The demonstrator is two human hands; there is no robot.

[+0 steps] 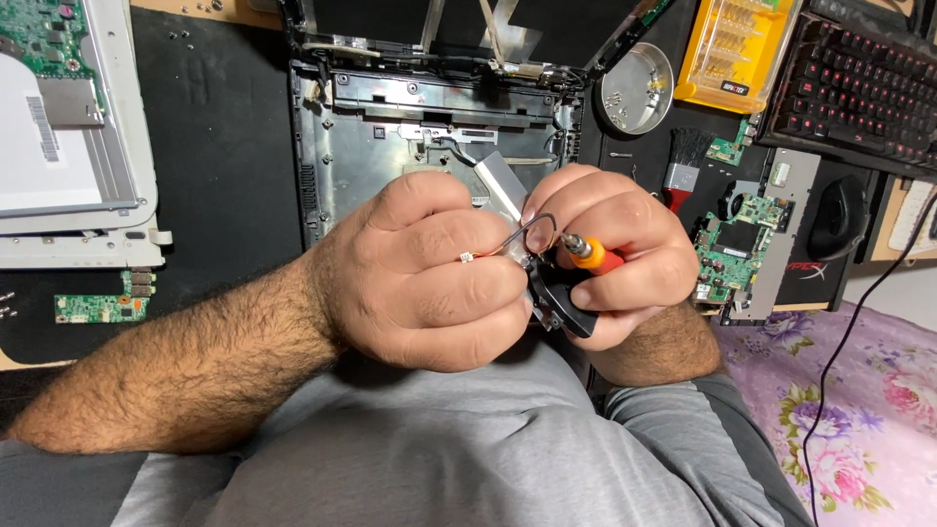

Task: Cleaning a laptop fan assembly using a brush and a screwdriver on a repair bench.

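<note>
Lowest in the frame, a grey shirt (439, 459) fills the bottom edge, with a flowered purple cloth (859, 410) at lower right. Just above, at centre, the two hands meet. The left hand (420, 273) is curled shut, pinching a small black part (556, 298) with thin wires (508, 244) that loop up between the thumbs and end in a tiny white plug. The right hand (615, 249) is closed round a screwdriver (590, 256) with an orange collar and black grip — its tip points at the part, touching or nearly so; I cannot tell which.

Behind the hands lies an opened laptop base (390, 146), stripped to its grey metal shell, on a black mat (224, 146) over the table. Right of the hands sit a green circuit board (737, 249), a brush (683, 161) with a red handle, and a black mouse (839, 215).

At left, a small green board (98, 304) rests on the mat below a white laptop shell (78, 137) that reaches the upper left corner.

Farthest off, along the top right — a round metal dish (639, 88) holding screws, a yellow bit case (737, 54), and a black keyboard (859, 88) with red-lit keys.
</note>
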